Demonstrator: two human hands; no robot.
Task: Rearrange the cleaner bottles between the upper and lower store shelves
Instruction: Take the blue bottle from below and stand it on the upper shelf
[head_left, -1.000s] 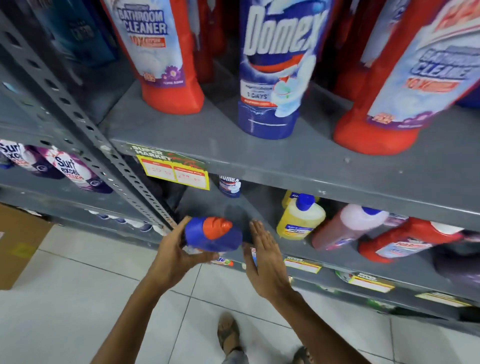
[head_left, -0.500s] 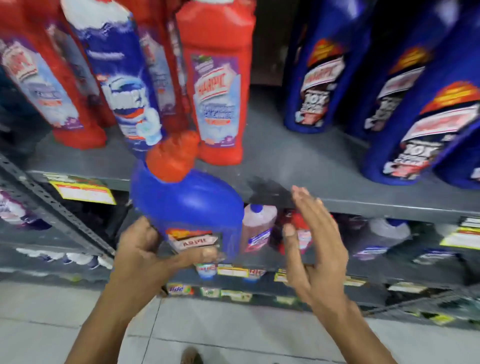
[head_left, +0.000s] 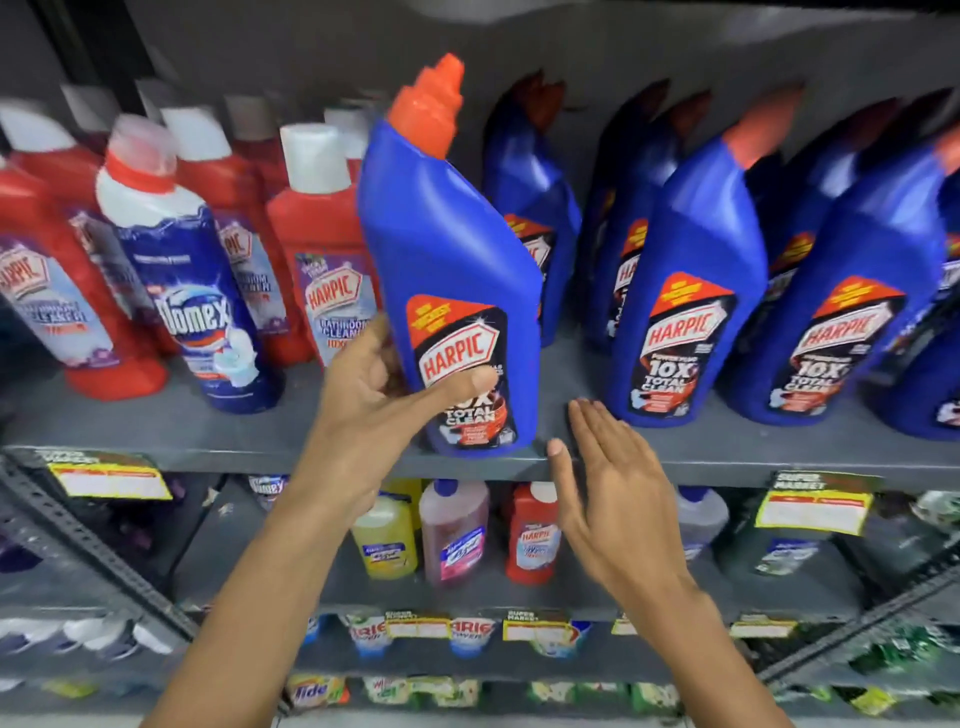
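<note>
At the front edge of the upper shelf (head_left: 156, 431), the left hand (head_left: 374, 395) grips a blue Harpic bottle (head_left: 457, 291) low on its label, base apparently resting at the lip. The right hand (head_left: 608, 483) hovers just beside it, fingers spread, holding nothing. Behind stand more blue Harpic bottles (head_left: 685, 291), a Domex bottle (head_left: 192, 291) and red bathroom cleaners (head_left: 322, 244); smaller bottles (head_left: 452, 530) line the lower shelf (head_left: 291, 587).

Blue Harpic bottle (head_left: 447, 270), orange cap
Left of the fingers (head_left: 470, 382): red bottles (head_left: 322, 244) with white caps; grey shelf (head_left: 208, 431), yellow price tags (head_left: 111, 480)
</note>
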